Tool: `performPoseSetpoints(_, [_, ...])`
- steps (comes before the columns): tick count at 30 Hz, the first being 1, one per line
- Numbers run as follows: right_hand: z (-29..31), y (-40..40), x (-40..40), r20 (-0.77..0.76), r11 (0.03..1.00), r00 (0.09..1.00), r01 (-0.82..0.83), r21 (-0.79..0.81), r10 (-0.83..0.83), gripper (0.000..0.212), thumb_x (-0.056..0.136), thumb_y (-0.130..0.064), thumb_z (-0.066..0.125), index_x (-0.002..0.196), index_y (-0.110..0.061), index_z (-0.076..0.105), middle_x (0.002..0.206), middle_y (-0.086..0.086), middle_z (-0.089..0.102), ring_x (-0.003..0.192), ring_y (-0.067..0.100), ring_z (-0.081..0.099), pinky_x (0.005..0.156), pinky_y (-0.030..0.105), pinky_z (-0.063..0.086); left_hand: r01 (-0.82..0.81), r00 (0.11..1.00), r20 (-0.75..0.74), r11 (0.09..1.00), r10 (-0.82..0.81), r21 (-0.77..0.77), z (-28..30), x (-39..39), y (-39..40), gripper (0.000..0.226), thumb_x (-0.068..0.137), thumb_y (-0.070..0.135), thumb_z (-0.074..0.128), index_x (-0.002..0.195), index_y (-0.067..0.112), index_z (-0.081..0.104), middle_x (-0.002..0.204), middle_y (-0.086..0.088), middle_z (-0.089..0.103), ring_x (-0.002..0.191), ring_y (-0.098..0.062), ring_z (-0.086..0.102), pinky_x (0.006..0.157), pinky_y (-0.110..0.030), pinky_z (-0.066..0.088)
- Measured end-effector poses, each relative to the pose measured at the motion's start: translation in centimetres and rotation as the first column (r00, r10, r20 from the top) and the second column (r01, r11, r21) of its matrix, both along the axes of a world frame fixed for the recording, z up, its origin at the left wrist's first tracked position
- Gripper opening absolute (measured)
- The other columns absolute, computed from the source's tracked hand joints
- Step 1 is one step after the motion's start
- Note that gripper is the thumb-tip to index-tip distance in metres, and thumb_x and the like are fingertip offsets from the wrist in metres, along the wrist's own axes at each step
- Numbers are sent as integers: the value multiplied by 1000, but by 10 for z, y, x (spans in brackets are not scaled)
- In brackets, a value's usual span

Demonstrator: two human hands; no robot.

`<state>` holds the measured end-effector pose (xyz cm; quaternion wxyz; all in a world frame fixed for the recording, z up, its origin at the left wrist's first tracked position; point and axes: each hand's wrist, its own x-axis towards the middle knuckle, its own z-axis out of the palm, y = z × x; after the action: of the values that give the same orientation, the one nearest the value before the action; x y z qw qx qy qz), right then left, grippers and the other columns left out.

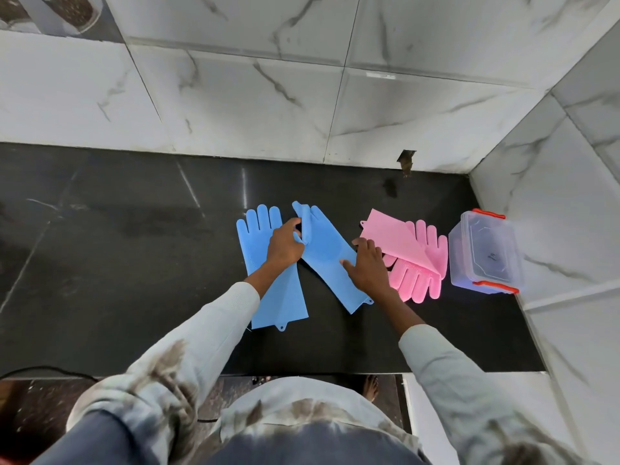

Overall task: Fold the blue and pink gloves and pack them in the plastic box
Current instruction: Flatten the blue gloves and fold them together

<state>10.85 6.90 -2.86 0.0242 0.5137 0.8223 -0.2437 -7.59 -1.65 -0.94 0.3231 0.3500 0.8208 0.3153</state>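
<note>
Two blue gloves lie on the dark counter. The left blue glove is flat, fingers pointing away from me. The right blue glove lies at a slant; my left hand pinches its finger end, which is bent over. My right hand presses flat on that glove's right side, fingers spread. Pink gloves lie overlapped just right of my right hand, one with its cuff folded over. The clear plastic box with red clips stands at the far right, lid on.
A white marble-tiled wall rises behind the black counter, and a second tiled wall closes off the right side beside the box. The counter's front edge runs near my body. A black cable lies at the lower left.
</note>
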Motion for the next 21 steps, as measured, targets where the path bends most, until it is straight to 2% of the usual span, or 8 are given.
performPoseSetpoints(2, [-2, -2, -1, -27, 999, 999, 40, -9, -40, 53, 103, -39, 63, 146, -14, 45, 148, 7, 52, 137, 28, 52, 115, 45, 47, 51, 998, -30, 999, -51, 3, 2, -2, 1, 59, 104, -4, 58, 160, 11, 47, 142, -16, 66, 130, -32, 65, 105, -35, 56])
performPoseSetpoints(4, [-3, -1, -2, -42, 996, 996, 77, -50, -79, 39, 103, -38, 63, 131, -14, 53, 131, 8, 63, 120, 27, 64, 102, 44, 54, 84, 996, -41, 996, -84, 8, 4, -4, 0, 56, 105, -2, 58, 159, 10, 48, 142, -16, 66, 130, -31, 65, 107, -35, 55])
performPoseSetpoints(6, [-6, 2, -1, 17, 990, 998, 70, -120, -69, 24, 104, -34, 60, 116, -13, 57, 116, 8, 67, 107, 26, 66, 92, 44, 55, 82, 996, -30, 996, -81, 42, 6, -4, -2, 56, 106, -1, 58, 160, 8, 48, 146, -16, 64, 134, -31, 63, 114, -35, 52])
performPoseSetpoints(9, [-12, 3, 3, 65, 979, 996, 70, -193, -58, 20, 103, -29, 57, 111, -10, 58, 108, 10, 67, 100, 27, 66, 88, 44, 56, -29, 1000, 4, 992, 28, 125, 5, -5, -11, 54, 106, -1, 60, 158, 6, 49, 152, -16, 60, 140, -31, 59, 121, -40, 49])
performPoseSetpoints(12, [-13, 1, 3, 59, 987, 997, 53, -152, -45, 30, 100, -37, 59, 113, -10, 60, 105, 7, 66, 95, 22, 65, 81, 39, 54, -160, 981, -100, 984, 167, 81, -1, -11, -27, 53, 107, 6, 61, 158, 12, 49, 160, -10, 49, 149, -27, 48, 126, -37, 43])
performPoseSetpoints(14, [-12, 1, -1, 19, 990, 997, 72, -119, -70, 39, 101, -46, 60, 117, -10, 60, 108, 5, 66, 99, 22, 66, 85, 38, 56, -221, 957, -186, 974, 225, 41, -6, -15, -44, 51, 108, 16, 62, 157, 15, 49, 161, -8, 45, 151, -26, 44, 128, -40, 39])
performPoseSetpoints(16, [-12, 4, -9, -23, 989, 994, 99, -107, -102, 43, 103, -47, 58, 120, -8, 59, 111, 8, 67, 105, 26, 68, 95, 43, 57, -217, 941, -271, 976, 203, -20, -11, -19, -63, 51, 109, 27, 60, 158, 17, 48, 162, -7, 42, 153, -26, 39, 129, -46, 35])
performPoseSetpoints(21, [-17, 13, -22, -142, 969, 971, 166, -184, -193, 28, 108, -32, 54, 114, -4, 56, 105, 10, 59, 100, 26, 60, 97, 42, 52, -52, 934, -357, 976, -28, -211, -22, -26, -100, 64, 112, 48, 47, 168, 23, 29, 178, -7, 17, 168, -28, 13, 136, -53, 16])
